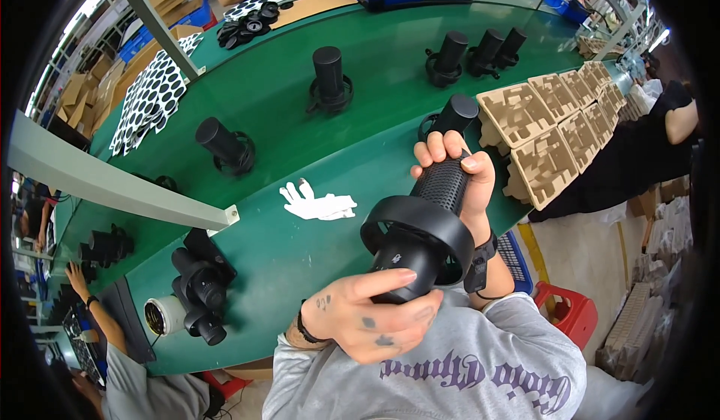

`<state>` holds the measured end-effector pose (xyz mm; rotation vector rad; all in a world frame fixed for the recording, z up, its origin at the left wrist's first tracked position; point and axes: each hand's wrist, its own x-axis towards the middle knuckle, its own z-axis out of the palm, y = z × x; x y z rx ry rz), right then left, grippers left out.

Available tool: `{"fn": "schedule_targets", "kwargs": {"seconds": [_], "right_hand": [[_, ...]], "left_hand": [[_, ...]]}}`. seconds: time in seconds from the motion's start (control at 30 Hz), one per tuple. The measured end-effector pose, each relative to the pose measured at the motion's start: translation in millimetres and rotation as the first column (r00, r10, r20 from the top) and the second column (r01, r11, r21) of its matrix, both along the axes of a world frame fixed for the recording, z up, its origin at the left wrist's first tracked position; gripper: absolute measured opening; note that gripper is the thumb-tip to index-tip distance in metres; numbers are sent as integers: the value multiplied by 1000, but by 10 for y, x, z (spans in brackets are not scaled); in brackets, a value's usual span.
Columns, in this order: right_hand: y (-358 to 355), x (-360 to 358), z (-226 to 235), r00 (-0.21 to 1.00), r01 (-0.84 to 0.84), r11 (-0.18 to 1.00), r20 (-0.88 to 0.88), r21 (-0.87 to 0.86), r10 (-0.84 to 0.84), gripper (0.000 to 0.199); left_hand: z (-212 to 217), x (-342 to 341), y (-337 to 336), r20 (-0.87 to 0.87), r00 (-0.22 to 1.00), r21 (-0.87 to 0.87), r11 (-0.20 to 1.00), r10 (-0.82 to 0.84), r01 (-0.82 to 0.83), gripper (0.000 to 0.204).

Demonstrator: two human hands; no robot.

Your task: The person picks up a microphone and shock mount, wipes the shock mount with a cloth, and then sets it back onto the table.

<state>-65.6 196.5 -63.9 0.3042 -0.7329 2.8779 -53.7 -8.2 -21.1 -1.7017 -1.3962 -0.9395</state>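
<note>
The black cylindrical microphone [424,221] is held in the air above the near edge of the green surface [300,120], in front of the person's chest. The right hand [457,176] is wrapped around the perforated grille end, fingers curled over the top. The left hand [371,315] is closed around the lower body of the unit, thumb laid along its side, just below the ring-shaped mount [416,229] that circles the cylinder. To handle this well, keep both grips firm but clear of the ring so that it can be seen all round; hold pressure on the solid body and go lightly on the mesh, which probably dents more easily. Keep the unit over the surface, not beyond its edge. A white glove [319,205] lies on the surface just beyond the hands. More black microphones [330,82] stand upright further across the surface, and moulded pulp trays [551,131] are lined along its right edge. Another similar unit [199,292] lies at the near left corner.
</note>
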Motion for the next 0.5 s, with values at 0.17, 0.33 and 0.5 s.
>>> {"fn": "schedule_targets", "kwargs": {"seconds": [0.17, 0.33, 0.5], "right_hand": [[-29, 24, -80, 978, -42, 981, 195, -191, 80, 16], [-76, 36, -115, 997, -65, 960, 29, -272, 75, 15], [-125, 23, -104, 992, -92, 956, -107, -279, 65, 13]], "left_hand": [[-26, -164, 71, 416, 899, 114, 988, -139, 101, 20], [-10, -76, 101, 642, 754, 129, 989, -143, 77, 34], [-27, -44, 90, 485, 872, 161, 987, -70, -10, 15]]}}
